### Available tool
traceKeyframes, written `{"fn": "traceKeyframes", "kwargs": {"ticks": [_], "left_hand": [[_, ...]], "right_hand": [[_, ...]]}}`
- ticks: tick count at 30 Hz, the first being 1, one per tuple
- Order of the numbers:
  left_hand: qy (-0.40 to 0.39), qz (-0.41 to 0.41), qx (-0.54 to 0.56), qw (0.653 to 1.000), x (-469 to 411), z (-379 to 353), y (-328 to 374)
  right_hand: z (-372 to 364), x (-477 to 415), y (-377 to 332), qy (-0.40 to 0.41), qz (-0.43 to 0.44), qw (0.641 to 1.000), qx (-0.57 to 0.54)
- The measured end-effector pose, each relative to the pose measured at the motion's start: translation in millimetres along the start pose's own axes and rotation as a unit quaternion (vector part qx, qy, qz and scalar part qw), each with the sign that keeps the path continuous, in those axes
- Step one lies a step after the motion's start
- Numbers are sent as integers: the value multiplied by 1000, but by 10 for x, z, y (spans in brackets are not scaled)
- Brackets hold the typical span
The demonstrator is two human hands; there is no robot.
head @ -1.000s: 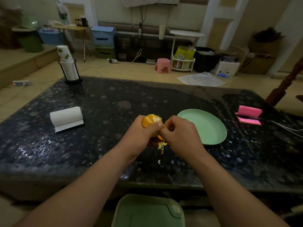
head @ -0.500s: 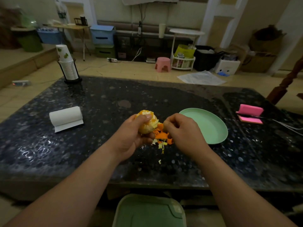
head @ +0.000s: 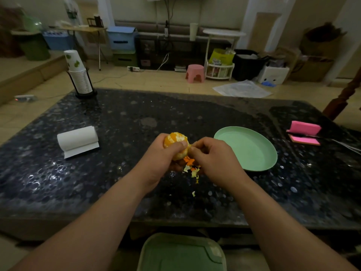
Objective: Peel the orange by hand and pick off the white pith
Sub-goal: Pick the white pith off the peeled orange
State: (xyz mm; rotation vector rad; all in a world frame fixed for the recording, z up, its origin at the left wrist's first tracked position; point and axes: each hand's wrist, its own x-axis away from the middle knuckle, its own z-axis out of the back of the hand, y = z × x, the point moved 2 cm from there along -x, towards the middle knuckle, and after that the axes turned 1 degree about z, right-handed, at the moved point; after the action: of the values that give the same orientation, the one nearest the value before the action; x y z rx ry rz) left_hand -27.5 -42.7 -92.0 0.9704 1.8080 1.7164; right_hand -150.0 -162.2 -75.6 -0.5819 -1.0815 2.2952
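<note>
Btm ctr of frame: a green plastic tub [head: 181, 253] sits below the tabletop [head: 117, 173] edge. Mid-frame, just above the dark speckled stone, the left hand [head: 159, 160] grips a mostly peeled orange [head: 175, 140], thumb curled over it. The right hand [head: 214, 159] pinches at the fruit's right flank w/ curled fingers; pith or rind, too small to tell. Peel scraps [head: 190, 165] hang under the hands, and one pale fleck [head: 193, 193] lies on the stone nearer the camera. The bared fruit looks soft, light & juicy, prob. easily burst. It is best cradled in the palm while pith is nipped w/ fingertips only. Right of ctr a green plate [head: 252, 151] sits close by. Paper roll [head: 78, 138] at left, pink pad [head: 304, 128] far right, cup stack [head: 78, 75] upper left; none looks to block the work.
</note>
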Motion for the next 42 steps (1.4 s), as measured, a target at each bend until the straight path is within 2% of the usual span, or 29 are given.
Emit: {"fn": "traceKeyframes", "kwargs": {"ticks": [5,8,13,18,25,31,34,39,42], "left_hand": [[1,-40,-81,996,21,-9,12],[-13,-53,-84,995,58,-29,14],[-22,-23,-37,999,76,-51,27],[-50,36,63,996,82,-31,29],[-110,88,116,983,114,14,81],[-131,86,165,974,106,140,88],[-127,73,187,971,92,196,116],[-119,103,177,972,93,208,55],[-96,109,165,976,69,187,16]], "right_hand": [[-19,7,1,18,1,998,54],[-7,30,-8,36,10,997,69],[57,54,-10,43,27,998,43],[96,57,-17,18,19,1000,-6],[128,37,-50,-24,19,996,-86],[166,-10,7,-37,8,993,-112],[178,-53,73,-14,0,996,-87],[-25,-74,147,9,18,999,48],[-53,-75,125,35,22,998,54]]}}
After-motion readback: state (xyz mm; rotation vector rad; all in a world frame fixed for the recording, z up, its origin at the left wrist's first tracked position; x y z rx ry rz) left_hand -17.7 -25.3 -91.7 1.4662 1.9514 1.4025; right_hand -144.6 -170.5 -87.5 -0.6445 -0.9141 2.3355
